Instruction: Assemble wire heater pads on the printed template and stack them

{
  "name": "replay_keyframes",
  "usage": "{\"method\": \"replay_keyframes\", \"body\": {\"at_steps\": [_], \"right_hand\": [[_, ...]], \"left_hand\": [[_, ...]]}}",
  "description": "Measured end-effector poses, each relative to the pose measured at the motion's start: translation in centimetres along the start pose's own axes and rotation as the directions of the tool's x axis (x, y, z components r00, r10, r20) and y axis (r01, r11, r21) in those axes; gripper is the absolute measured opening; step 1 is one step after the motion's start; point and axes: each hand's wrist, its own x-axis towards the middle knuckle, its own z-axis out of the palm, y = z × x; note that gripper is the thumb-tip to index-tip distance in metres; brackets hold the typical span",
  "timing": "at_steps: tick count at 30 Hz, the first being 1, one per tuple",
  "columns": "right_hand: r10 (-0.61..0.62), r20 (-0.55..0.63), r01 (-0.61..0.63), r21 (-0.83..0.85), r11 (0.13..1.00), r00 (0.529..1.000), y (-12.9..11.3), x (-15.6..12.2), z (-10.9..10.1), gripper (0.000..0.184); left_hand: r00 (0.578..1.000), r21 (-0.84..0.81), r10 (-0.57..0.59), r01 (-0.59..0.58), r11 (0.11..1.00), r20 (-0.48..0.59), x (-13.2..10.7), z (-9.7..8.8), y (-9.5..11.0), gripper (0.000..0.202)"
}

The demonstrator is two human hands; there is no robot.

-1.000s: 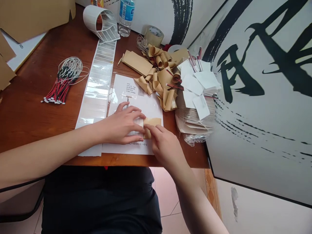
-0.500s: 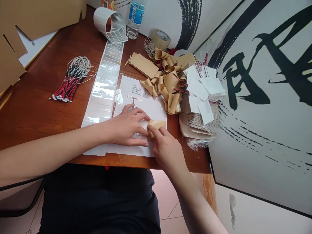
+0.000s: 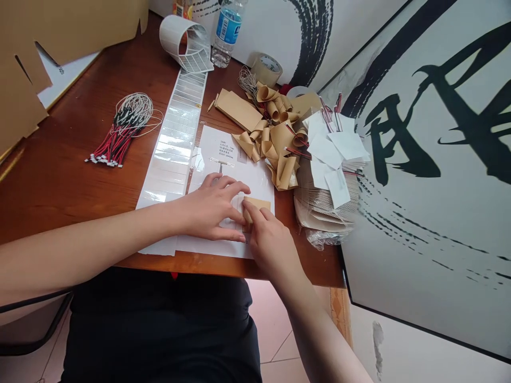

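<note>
Brown paper piece (image 3: 259, 204), centre of the work: it lies on the printed white sheet (image 3: 255, 175), near the table's front edge, between the hands. Directions are reckoned from this piece, twelve o'clock pointing away from the person. At nine o'clock the left hand (image 3: 213, 210) rests palm down, its fingers spread and half bent beside the piece, closed on nothing visible. At five o'clock the right hand (image 3: 273, 234) sets its forefinger on the paper, the other fingers folded; whether they pinch anything beneath cannot be told. The step in hand appears to be positioning or pressing down the paper's left edge; the next move would call for light, even pressure and a steady sheet.

Surroundings: a glossy label strip (image 3: 170, 154) extends at ten o'clock, with a bundle of cables (image 3: 128, 127) beyond it. Toward eleven stands the label roll (image 3: 186, 45); near twelve, a water bottle (image 3: 227, 32) and tape roll (image 3: 267, 69). Curled brown papers (image 3: 281, 138) lie at one, stacked white cards (image 3: 333, 159) at two. The wooden table (image 3: 64, 186) meets a calligraphy panel (image 3: 423, 213) at three; tiled floor (image 3: 275, 340) shows at six.
</note>
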Motion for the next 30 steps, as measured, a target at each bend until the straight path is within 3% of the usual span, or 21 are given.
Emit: {"method": "replay_keyframes", "body": {"at_steps": [7,14,17,22,30], "right_hand": [[0.018,0.036,-0.019,0.021,1.0,0.999,-0.3,0.4,-0.4,0.06],[-0.061,-0.046,0.069,0.208,0.976,0.997,0.9,1.2,-0.1,0.047],[-0.022,-0.08,0.043,0.267,0.963,0.997,1.3,1.8,0.1,0.039],[0.05,-0.099,-0.012,0.36,0.933,0.994,1.4,2.6,0.0,0.029],[0.032,-0.08,0.007,0.448,0.894,0.996,2.1,3.0,0.2,0.03]], "left_hand": [[1.0,0.007,0.001,-0.001,1.0,0.015,0.0,-0.1,0.1,0.038],[0.999,0.046,0.038,-0.038,0.998,0.011,0.0,-0.1,-0.2,0.041],[0.999,0.041,0.044,-0.045,0.998,0.018,-0.1,-0.1,-0.2,0.04],[0.998,-0.023,0.044,-0.043,0.999,0.054,-0.1,-0.3,0.1,0.04],[0.988,-0.042,0.022,-0.016,0.999,0.152,-0.1,-1.0,0.4,0.04]]}}
